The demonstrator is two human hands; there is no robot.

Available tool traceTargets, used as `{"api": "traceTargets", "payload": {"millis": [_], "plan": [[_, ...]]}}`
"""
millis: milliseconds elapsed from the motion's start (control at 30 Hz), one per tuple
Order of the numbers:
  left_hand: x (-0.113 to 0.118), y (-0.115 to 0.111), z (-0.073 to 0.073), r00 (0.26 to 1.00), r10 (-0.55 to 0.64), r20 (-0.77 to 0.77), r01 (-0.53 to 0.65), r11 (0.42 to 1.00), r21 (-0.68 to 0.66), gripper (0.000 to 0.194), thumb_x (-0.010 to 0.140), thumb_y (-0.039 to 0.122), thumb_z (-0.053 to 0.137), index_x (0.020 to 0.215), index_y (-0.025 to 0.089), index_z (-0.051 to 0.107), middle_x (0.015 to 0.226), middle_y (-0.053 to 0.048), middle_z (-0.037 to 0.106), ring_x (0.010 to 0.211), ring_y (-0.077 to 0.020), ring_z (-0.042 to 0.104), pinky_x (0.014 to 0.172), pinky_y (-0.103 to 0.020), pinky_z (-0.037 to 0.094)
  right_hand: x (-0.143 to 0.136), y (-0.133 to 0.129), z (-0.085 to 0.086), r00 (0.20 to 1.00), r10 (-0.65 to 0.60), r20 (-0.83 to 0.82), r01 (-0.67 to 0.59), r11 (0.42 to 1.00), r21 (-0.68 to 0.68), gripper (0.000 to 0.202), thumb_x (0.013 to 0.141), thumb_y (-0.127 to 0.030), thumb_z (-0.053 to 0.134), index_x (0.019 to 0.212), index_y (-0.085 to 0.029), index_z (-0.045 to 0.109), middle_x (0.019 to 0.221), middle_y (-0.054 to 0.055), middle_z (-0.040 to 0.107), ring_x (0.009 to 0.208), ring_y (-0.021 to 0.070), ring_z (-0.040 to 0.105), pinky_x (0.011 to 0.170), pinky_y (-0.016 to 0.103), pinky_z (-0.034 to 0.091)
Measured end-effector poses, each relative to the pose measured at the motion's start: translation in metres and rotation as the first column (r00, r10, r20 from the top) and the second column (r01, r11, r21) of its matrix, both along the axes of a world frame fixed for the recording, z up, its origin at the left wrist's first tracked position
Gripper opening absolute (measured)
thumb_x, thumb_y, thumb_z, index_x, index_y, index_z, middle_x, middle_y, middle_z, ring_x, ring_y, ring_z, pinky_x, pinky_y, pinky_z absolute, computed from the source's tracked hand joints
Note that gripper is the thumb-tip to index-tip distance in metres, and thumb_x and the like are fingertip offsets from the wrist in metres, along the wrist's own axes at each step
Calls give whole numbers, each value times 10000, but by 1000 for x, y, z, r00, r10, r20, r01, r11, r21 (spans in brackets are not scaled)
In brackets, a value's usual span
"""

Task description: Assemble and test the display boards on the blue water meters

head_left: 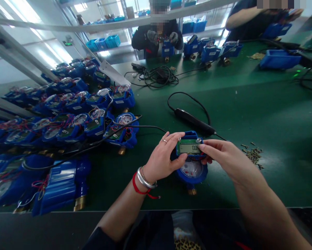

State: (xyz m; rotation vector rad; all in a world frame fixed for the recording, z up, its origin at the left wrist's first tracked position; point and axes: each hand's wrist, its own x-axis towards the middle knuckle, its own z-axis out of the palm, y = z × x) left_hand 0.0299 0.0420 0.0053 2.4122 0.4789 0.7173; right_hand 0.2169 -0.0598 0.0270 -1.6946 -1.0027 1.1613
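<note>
Glossy green worktop (276, 149) carries the round-dialled blue plastic meter (192, 170) near its front edge, fingers of my left hand (161, 158) and right hand (225, 156) grasping its sides. I'd keep pressure even around the rectangular green-edged display (188, 148), thumbs off its centre.

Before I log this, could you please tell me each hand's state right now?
Left hand: holding the left side of the water meter.
Right hand: holding its right side.
</note>
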Motion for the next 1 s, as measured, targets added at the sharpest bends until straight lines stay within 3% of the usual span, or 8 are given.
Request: {"api": "traceTargets", "payload": {"millis": [233, 400, 500, 600, 700, 800, 1000], "plan": [[2, -3, -5, 999, 41, 33, -42, 999, 27, 459, 910, 308, 531, 1339, 177, 434, 1350, -135, 585, 1275, -251, 547, 1189, -562, 288, -4, -7, 1, 993, -13, 114, 9, 999, 38, 422, 875, -536, 581, 1039, -183, 745, 787, 36, 718, 639, 165, 644, 618, 280, 509], [1, -3, -10, 998, 47, 47, -48, 998, 31, 502, 931, 360, 518, 1385, 176, 409, 1379, -142, 566, 1281, -254, 539, 1185, -552, 296, 16, -25, -4, 941, -169, 292, 149, 985, 91, 499, 909, -615, 483, 1088, -221, 731, 905, 65, 753, 819, 216, 706, 731, 335, 546], [1, -4, -12, 997, 56, 56, -59, 996, 60, 535, 950, 389, 489, 1417, 154, 376, 1378, -159, 560, 1289, -258, 530, 1173, -544, 318, 41, -38, -23, 781, -187, 596, 158, 982, 102, 471, 922, -581, 488, 1135, -224, 708, 966, 72, 750, 874, 246, 703, 825, 411, 540], [3, -7, -15, 994, 92, 66, -98, 990, 102, 556, 956, 404, 478, 1440, 163, 348, 1388, -161, 551, 1305, -267, 515, 1167, -550, 320, 64, -51, -54, 606, -75, 792, -3, 995, 96, 450, 939, -514, 486, 1186, -194, 683, 1187, 105, 688, 1041, 283, 662, 917, 458, 523], [5, -11, -17, 988, 132, 78, -141, 983, 119, 560, 952, 402, 488, 1442, 172, 347, 1363, -155, 571, 1281, -268, 535, 1173, -563, 301, 77, -60, -85, 472, 24, 881, -208, 974, 85, 541, 936, -474, 502, 1367, -150, 545, 1441, 132, 511, 1291, 303, 514, 1065, 480, 443], [7, -14, -18, 984, 151, 97, -164, 976, 141, 556, 947, 393, 494, 1435, 164, 358, 1336, -156, 589, 1250, -266, 557, 1174, -573, 291, 83, -62, -107, 331, 68, 941, -302, 952, 37, 700, 903, -526, 532, 1474, -139, 412, 1549, 144, 363, 1432, 336, 326, 1142, 545, 332], [7, -13, -19, 982, 153, 108, -167, 975, 146, 549, 946, 403, 485, 1428, 167, 364, 1331, -153, 593, 1253, -259, 557, 1167, -563, 308, 98, -60, -123, 217, 98, 971, -359, 933, -14, 738, 912, -598, 472, 1524, -210, 332, 1524, 103, 419, 1456, 329, 276, 1166, 577, 247]]}}
